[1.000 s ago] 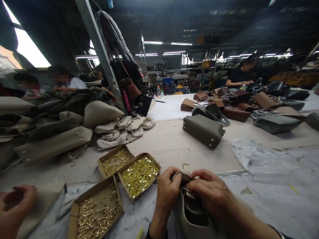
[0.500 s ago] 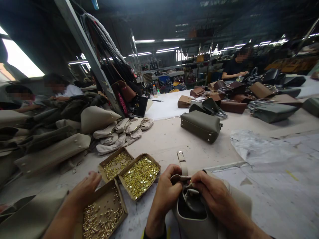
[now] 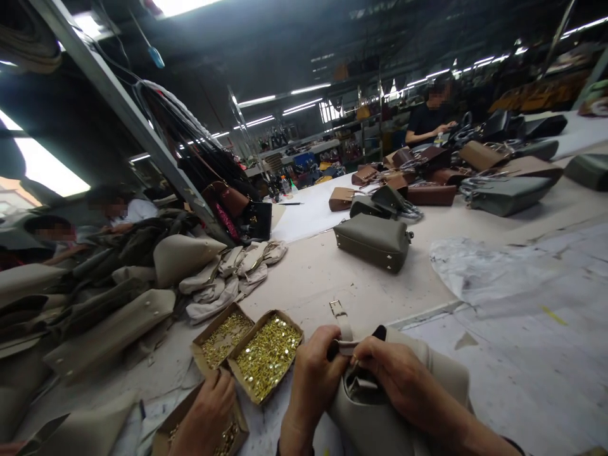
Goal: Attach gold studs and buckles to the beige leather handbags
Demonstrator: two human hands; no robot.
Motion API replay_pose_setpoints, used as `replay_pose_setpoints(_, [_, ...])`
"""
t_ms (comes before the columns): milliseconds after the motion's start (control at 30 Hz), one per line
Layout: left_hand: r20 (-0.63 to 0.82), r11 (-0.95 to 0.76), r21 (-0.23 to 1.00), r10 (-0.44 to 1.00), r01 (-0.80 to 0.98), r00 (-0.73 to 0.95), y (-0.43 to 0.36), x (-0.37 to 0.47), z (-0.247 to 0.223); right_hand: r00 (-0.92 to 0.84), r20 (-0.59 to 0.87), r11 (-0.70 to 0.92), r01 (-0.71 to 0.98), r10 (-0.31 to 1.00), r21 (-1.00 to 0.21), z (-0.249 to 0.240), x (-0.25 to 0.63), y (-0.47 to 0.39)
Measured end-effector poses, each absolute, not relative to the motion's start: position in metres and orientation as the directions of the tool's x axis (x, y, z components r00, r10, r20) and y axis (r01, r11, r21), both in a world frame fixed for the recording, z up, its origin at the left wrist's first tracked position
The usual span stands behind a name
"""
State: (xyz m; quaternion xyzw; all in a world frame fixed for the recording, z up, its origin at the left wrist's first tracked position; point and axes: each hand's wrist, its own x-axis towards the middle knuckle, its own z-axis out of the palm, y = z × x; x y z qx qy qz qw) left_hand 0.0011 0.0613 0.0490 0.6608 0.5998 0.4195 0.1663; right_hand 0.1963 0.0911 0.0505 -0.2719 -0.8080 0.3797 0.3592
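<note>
A pale grey-beige handbag (image 3: 375,425) lies on its side in front of me, its dark inside partly showing. My left hand (image 3: 314,375) is closed around the edge of the bag's opening, thumb and fingers pinching the strip of leather. My right hand (image 3: 403,380) pinches the same edge from the other side, its fingertips close to the left thumb. A tiny gold-coloured bit shows at the right fingertips, too small to name. From the bag's edge a short strap (image 3: 345,328) with a metal buckle (image 3: 336,308) sticks up beyond my hands.
Another person's hand (image 3: 211,405) reaches into a cardboard box (image 3: 243,423) of small metal fittings. Two more boxes hold gold fittings, the fuller box (image 3: 300,339) nearest my left hand. An olive handbag (image 3: 373,240) stands ahead. Bag parts (image 3: 111,329) pile up left; finished bags (image 3: 432,193) lie behind.
The other person's hand has moved right and down into the near box. My hands still pinch the bag's edge, slightly shifted, and the view has tilted.
</note>
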Motion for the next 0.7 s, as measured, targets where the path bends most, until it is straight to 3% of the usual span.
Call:
replay_pose_setpoints(200, [0.251, -0.209, 0.793, 0.968, 0.572, 0.005, 0.075, 0.000, 0.064, -0.553, 0.384, 0.511, 0.088, 0.739, -0.855, 0.048, 0.209, 0.101])
replay_pose_setpoints(433, [0.012, 0.064, 0.936, 0.977, 0.348, -0.211, 0.093, 0.007, 0.067, -0.556, 0.419, 0.534, 0.053, 0.718, -0.844, 0.042, 0.212, 0.108])
replay_pose_setpoints(700, [-0.064, 0.147, 0.960, 0.942, 0.237, -0.329, 0.091, 0.018, 0.061, -0.539, 0.440, 0.569, 0.092, 0.718, -0.817, 0.043, 0.208, 0.117])
